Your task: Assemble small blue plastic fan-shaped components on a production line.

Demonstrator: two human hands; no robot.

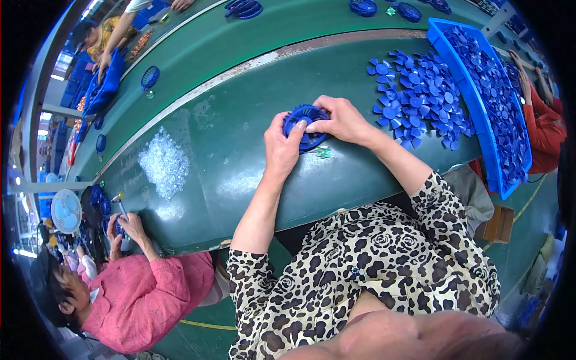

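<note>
From my remote view, I see the round, ribbed dark-blue plastic casing (313, 140) directly between the hands: the left hand (281, 145) is curled around its left edge, the right hand (343, 121) grips its upper right, thumb reaching inside. I'd judge it light, stiff, its thin ribs fragile; best held by the rim.

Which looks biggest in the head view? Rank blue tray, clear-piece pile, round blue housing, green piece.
1. Blue tray
2. Clear-piece pile
3. Round blue housing, partly covered
4. Green piece
</note>
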